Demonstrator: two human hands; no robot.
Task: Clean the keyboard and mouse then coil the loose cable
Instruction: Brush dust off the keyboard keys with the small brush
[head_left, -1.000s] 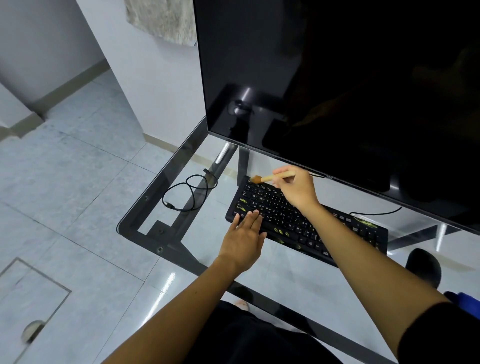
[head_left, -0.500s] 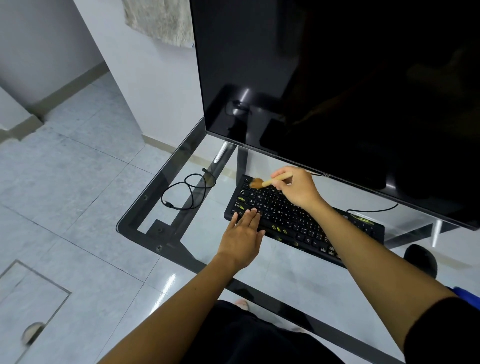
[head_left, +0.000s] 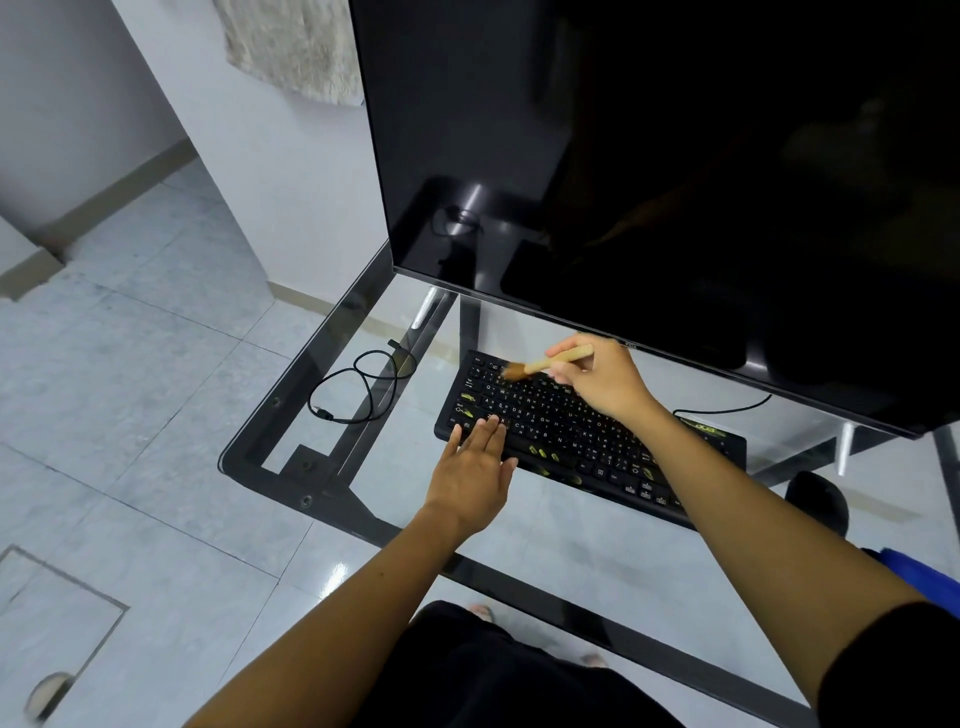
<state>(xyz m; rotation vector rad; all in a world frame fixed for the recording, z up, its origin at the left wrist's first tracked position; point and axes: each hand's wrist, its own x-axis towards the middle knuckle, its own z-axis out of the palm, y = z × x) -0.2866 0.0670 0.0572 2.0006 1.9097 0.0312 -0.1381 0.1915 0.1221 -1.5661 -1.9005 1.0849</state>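
Lately moved the brush (head_left: 550, 361) off the far-left corner of the keyboard (head_left: 571, 441) and a little inward along its top row, so judged the dusting begun but far from done. Gripped the wooden handle in the right hand (head_left: 597, 384), fingers curled round it, bristles pointing left. Pressed the left hand (head_left: 475, 467) flat, fingers straight, on the near-left keys. Found the keyboard's long axis running far-left to near-right on the glass desk (head_left: 291, 431), below the monitor (head_left: 675, 182). Left the loose cable (head_left: 363, 384) uncoiled near its left end (perhaps the mouse (head_left: 815, 499), that dark shape at right; too dim to tell).
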